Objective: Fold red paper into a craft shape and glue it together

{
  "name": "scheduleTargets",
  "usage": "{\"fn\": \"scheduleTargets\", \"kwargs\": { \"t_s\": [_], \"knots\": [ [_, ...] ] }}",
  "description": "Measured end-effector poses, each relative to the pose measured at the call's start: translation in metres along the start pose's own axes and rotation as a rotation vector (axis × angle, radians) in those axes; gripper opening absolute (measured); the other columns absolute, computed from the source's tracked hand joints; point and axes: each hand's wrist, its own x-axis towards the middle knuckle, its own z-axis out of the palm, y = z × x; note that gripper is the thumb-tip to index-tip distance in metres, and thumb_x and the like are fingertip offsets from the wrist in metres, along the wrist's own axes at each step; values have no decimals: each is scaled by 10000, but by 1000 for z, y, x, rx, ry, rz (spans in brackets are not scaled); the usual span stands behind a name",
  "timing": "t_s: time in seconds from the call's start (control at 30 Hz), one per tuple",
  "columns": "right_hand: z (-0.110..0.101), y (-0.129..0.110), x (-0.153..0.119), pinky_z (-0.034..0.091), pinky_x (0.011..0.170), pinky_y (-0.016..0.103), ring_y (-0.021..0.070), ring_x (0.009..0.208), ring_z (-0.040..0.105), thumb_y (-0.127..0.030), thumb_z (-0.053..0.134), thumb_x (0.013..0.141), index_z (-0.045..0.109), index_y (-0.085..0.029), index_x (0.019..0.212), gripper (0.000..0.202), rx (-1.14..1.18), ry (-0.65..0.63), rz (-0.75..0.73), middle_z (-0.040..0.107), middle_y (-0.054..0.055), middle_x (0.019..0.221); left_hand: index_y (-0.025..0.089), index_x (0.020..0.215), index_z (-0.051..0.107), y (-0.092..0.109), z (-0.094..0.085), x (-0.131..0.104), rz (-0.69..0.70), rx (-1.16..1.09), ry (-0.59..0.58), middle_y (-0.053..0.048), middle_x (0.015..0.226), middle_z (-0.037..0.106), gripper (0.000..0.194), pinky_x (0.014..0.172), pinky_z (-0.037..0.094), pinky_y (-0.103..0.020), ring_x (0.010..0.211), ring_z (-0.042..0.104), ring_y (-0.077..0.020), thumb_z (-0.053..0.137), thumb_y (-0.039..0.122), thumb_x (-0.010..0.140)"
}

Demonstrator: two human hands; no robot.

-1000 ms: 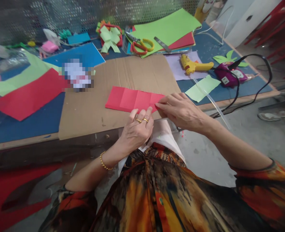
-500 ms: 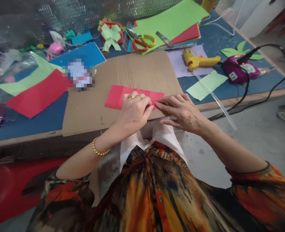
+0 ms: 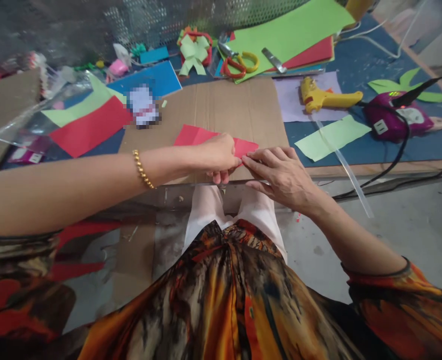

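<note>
A folded piece of red paper [image 3: 193, 135], with crease lines across it, lies on a sheet of brown cardboard [image 3: 251, 110]. My left hand [image 3: 219, 155] is closed over the paper's near edge, its fingers curled and partly tucked under. At the paper's near right corner, the bent fingertips of my right hand [image 3: 275, 172] press down and hold it, close beside the left thumb; the right thumb sits lower, apart from the fingers. My left forearm and hand hide part of the paper.
A yellow glue gun [image 3: 326, 97] rests on purple paper, near a purple power strip [image 3: 397, 117] with black cables. Scissors [image 3: 239, 65] lie on green sheets [image 3: 292, 35] at the back. A blurred-out phone-like object [image 3: 143, 106] and red paper [image 3: 89, 125] are at left.
My left hand has turned over the paper, its forearm swinging out to the left and its fingers curling under. My right hand keeps its place at the corner. The view has shifted slightly left.
</note>
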Motion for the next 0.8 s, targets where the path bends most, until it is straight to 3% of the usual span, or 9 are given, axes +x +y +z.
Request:
{"fn": "scheduleTargets", "kwargs": {
  "t_s": [0.2, 0.53, 0.8],
  "knots": [
    [1, 1, -1, 392, 949, 438, 296, 1127, 593, -616, 301, 1118, 631, -143, 1471, 677, -31, 36, -37, 723, 159, 1303, 175, 585, 617, 10, -1, -2, -140, -96, 4, -73, 540, 698, 328, 637, 571, -310, 543, 700, -184, 610, 149, 912],
    [3, 2, -3, 396, 980, 467, 319, 1169, 597, -627, 306, 1114, 587, -177, 1522, 670, 11, 17, -17, 716, 171, 1337, 184, 535, 566, 4, -3, 3, -127, -192, -52, -35, 518, 661, 341, 625, 563, -288, 531, 703, -168, 635, 123, 863],
    [2, 2, -4, 393, 981, 473, 324, 1191, 591, -643, 330, 1108, 580, -213, 1523, 648, 23, -8, 5, 712, 155, 1351, 177, 514, 589, -1, -3, 7, -89, -93, -6, -58, 516, 667, 296, 537, 465, -258, 525, 668, -161, 635, 100, 796]
  ]
}}
